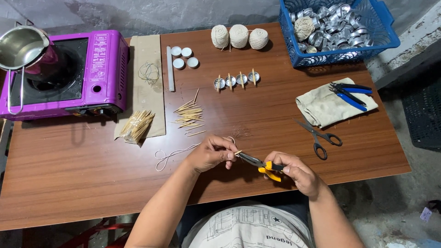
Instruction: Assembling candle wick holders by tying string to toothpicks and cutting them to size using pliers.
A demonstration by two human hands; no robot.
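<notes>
Working at the counter's near edge: right hand closed round yellow-handled pliers, left hand pinching a small wooden stick at the jaw tips — best held steady, squeezed gently, string trailing left.

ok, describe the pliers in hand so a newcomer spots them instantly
Start at the wooden table, near edge, where both hands meet. The right hand grips yellow-handled pliers, the nose pointing at the left hand. Unlike the blue-handled pliers on the folded cloth, these are yellow and held.
</notes>
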